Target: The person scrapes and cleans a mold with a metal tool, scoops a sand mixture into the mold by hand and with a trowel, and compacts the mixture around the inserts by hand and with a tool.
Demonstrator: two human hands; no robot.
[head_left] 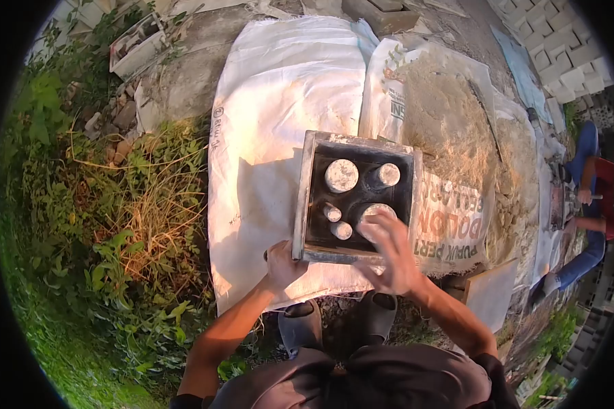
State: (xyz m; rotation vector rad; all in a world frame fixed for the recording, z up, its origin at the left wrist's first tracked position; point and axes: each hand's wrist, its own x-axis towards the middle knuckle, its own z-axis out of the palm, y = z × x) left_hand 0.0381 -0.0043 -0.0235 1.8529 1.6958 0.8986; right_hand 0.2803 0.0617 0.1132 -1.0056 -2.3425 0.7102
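Note:
A square dark box mold [417,198] with a worn rim is held over the white sacks, its inside facing up. Several pale, round-topped posts of different sizes stand inside, including a large post [341,176] at upper left. My left hand [284,266] is closed around the box's lower left corner. My right hand [392,252] is over the lower right side, slightly blurred, with fingers stretched out and apart. Its fingertips partly cover the lower right post [375,214]; whether they touch it I cannot tell.
White sacks [290,75] lie on the ground, the right one bearing sandy material [447,102]. Plants [140,225] grow at left. Patterned blocks [566,44] are stacked at upper right. Another person [587,198] works at far right. A flat board [491,296] lies near my right arm.

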